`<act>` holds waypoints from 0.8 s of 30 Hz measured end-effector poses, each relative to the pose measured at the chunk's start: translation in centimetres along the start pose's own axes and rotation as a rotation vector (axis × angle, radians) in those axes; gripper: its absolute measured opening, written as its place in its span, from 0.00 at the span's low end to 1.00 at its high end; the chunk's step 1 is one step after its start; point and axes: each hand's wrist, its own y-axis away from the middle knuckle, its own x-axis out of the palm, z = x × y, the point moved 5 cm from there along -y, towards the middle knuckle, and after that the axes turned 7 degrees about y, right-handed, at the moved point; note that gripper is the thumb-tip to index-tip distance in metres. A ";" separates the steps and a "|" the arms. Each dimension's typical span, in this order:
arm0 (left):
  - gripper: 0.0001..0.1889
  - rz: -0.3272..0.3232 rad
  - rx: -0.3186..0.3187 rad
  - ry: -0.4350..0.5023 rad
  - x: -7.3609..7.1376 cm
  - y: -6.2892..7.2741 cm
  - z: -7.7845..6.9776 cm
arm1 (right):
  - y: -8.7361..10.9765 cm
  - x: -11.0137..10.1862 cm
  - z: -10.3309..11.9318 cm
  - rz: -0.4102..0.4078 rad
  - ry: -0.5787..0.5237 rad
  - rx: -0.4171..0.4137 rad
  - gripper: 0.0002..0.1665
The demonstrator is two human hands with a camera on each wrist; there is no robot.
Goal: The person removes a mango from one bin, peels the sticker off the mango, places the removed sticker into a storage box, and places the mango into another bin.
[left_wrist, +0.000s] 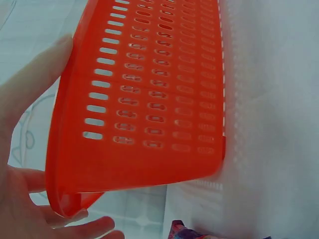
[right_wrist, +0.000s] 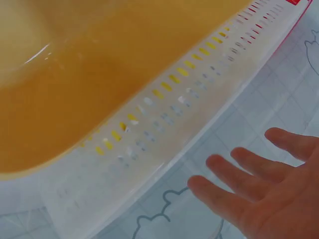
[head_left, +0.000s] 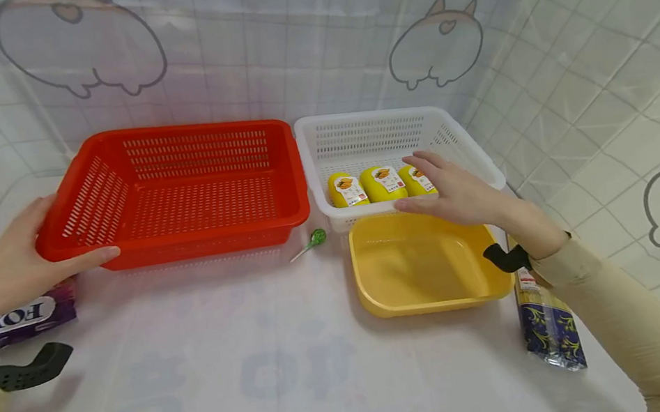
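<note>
Beige right sleeve (head_left: 631,318) nearest. Red plastic basket (head_left: 201,236) sits on the tabletop (head_left: 197,344), long axis left to right. Nearer is my left hand (head_left: 27,257), partly spread, gripping its left end. My right hand (head_left: 457,189) hovers over the white basket (head_left: 364,115), fingers extended, holding nothing.
</note>
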 end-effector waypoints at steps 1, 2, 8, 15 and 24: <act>0.59 0.005 -0.005 0.002 0.0 0.0 0.1 | -0.1 0.0 0.2 -0.003 -0.011 -0.014 0.55; 0.59 0.010 -0.006 0.007 0.1 0.0 0.1 | -0.2 -0.1 0.3 -0.008 -0.022 -0.028 0.54; 0.58 0.018 -0.003 0.074 0.3 -0.1 0.5 | -1.0 -0.5 1.2 -0.009 -0.078 -0.077 0.49; 0.59 0.029 -0.036 0.111 0.5 -0.2 1.1 | -2.4 -1.1 2.1 0.050 -0.175 -0.091 0.41; 0.58 0.031 -0.030 0.138 0.8 -0.3 1.2 | -4.5 -1.1 2.8 0.119 -0.194 -0.076 0.40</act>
